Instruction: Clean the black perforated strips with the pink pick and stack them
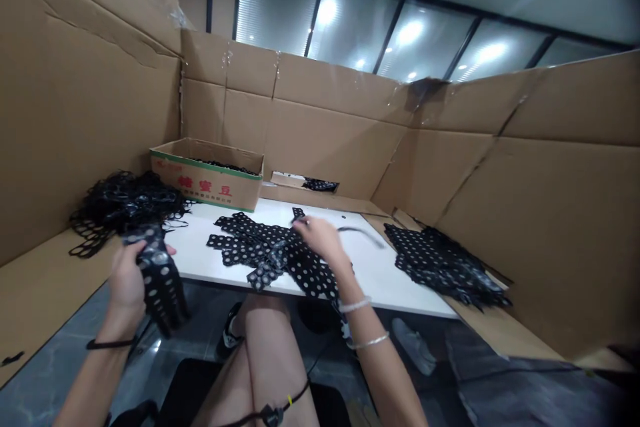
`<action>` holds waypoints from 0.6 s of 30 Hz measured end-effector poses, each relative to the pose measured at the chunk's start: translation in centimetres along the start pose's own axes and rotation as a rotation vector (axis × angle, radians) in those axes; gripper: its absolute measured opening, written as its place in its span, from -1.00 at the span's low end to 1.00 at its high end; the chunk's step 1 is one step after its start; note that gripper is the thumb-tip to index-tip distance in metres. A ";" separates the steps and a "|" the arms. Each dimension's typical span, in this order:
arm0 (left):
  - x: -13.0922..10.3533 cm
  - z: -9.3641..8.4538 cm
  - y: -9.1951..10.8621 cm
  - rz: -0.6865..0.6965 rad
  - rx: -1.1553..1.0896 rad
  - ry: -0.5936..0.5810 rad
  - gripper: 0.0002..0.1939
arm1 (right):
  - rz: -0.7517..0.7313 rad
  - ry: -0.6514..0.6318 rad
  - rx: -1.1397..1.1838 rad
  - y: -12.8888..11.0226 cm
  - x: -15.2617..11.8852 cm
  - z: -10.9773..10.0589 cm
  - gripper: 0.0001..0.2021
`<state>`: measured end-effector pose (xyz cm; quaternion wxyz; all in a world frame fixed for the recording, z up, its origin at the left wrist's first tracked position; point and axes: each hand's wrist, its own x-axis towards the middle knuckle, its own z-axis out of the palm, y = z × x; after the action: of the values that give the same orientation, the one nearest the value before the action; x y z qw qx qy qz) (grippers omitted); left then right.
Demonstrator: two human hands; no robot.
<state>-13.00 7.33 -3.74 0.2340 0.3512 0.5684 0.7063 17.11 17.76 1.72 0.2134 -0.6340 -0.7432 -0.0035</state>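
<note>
My left hand [131, 273] is closed around a bundle of black strips with pale round dots [161, 280], which hangs past the table's front edge on the left. Over the middle of the table, my right hand [320, 237] has its fingers pinched on the end of a black strip [363, 232]; that strip trails to the right and is blurred. Under and left of my right hand lies a spread pile of dotted black strips [250, 240] on the white tabletop [370, 280]. Some of them hang over the front edge.
A tangled heap of thin black loops [125, 203] lies at the left, beside an open cardboard box [215, 183] with black pieces inside. Another stack of dotted strips [440, 260] is on the right. Tall cardboard walls [335, 127] enclose the table.
</note>
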 end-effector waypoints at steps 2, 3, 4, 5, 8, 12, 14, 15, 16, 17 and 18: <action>-1.0 1.2 -0.1 -0.096 -0.095 -0.083 -0.72 | -0.223 -0.147 0.205 -2.8 -1.2 2.7 -0.61; -1.6 1.8 -0.1 -0.130 -0.108 -0.151 -0.73 | -0.314 -0.177 0.327 -4.1 -2.0 3.7 -0.58; -2.1 2.3 -0.1 -0.142 -0.098 -0.220 -0.72 | -0.382 -0.188 0.445 -5.4 -2.7 4.5 -0.57; -2.5 2.8 -0.2 -0.138 -0.079 -0.277 -0.70 | -0.432 -0.194 0.546 -6.7 -3.3 5.1 -0.57; -3.4 3.7 -0.3 -0.030 0.020 -0.369 -0.67 | -0.489 -0.208 0.745 -9.3 -3.8 5.9 -0.63; -3.1 3.7 -0.5 0.101 0.092 -0.417 -0.68 | -0.451 -0.181 0.931 -10.2 -3.6 6.0 -0.73; -2.7 3.4 -0.5 0.067 0.062 -0.411 -0.69 | -0.430 -0.135 0.961 -9.9 -4.2 5.8 -0.76; -2.6 3.3 -0.4 0.036 0.034 -0.417 -0.68 | -0.423 -0.110 0.959 -9.6 -4.7 5.7 -0.76; -2.5 3.3 -0.4 0.004 0.004 -0.435 -0.68 | -0.418 -0.085 0.949 -9.3 -5.4 5.6 -0.76; -2.5 3.2 -0.3 -0.027 -0.022 -0.466 -0.68 | -0.414 -0.058 0.938 -9.1 -6.2 5.5 -0.76; -2.5 3.3 -0.2 -0.052 -0.048 -0.486 -0.67 | -0.407 -0.031 0.929 -8.8 -7.1 5.5 -0.75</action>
<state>-8.93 7.65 -4.20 0.3904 0.4901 0.4873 0.6082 7.78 10.87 -3.25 0.4568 -0.3146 -0.7779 0.2953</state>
